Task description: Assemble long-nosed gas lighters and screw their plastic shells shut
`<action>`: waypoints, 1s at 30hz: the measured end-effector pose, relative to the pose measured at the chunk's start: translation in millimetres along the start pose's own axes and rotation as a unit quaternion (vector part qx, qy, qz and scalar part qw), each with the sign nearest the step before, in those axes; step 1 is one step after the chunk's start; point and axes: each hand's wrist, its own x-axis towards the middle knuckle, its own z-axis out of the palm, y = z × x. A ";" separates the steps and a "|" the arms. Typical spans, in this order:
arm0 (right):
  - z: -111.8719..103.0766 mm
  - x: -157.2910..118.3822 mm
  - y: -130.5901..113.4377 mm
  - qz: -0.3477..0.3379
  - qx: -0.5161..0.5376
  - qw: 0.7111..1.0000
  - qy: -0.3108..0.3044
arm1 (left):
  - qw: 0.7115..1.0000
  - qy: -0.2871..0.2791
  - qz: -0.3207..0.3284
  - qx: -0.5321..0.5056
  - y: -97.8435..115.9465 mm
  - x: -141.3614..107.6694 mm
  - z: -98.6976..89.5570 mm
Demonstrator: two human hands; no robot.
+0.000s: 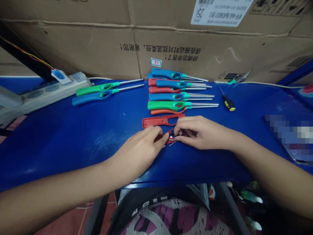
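Both hands meet over a red lighter half (170, 141) with small dark and pale parts inside, low in the middle of the blue table. My left hand (144, 143) pinches its left part, thumb and fingers close together. From the right, my right hand (195, 132) has its fingertips closed on the same piece, near the trigger opening. Just beyond them lies another red shell half (155, 121), hollow side up. Past that, several lighters are stacked, among them a green one (162, 105) and a blue one (162, 97), their metal tubes pointing right.
Two more lighters, green (95, 89) and blue (93, 98), lie at the left beside a power strip (44, 93). A screwdriver (228, 103) is at the right. A cardboard box (93, 49) stands behind. A blurred flat object (290, 140) lies far right.
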 end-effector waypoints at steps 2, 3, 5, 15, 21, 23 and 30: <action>-2.4 -0.6 0.2 -0.007 0.018 1.000 -0.018 | 1.000 -0.004 0.005 0.023 2.1 -0.9 -0.1; -3.3 -0.8 0.3 -0.009 0.021 0.999 -0.024 | 0.999 -0.005 0.007 0.036 2.9 -1.4 0.0; -4.7 -1.1 0.0 -0.013 0.021 0.999 -0.033 | 0.998 -0.005 0.004 0.059 4.1 -2.4 0.6; -9.2 -2.9 -1.2 -0.012 0.040 0.998 -0.042 | 0.995 0.037 0.072 0.051 -5.4 -9.5 1.8; -8.7 -2.7 0.6 -0.024 0.016 0.999 -0.044 | 0.994 0.023 0.081 0.074 -5.5 -8.1 1.8; -8.2 -3.4 1.7 -0.017 0.003 0.999 -0.035 | 0.993 0.026 0.086 0.080 -5.2 -7.4 2.2; -8.9 -6.0 3.2 -0.007 -0.010 0.999 -0.041 | 0.988 0.044 0.106 0.103 -6.9 -6.3 1.2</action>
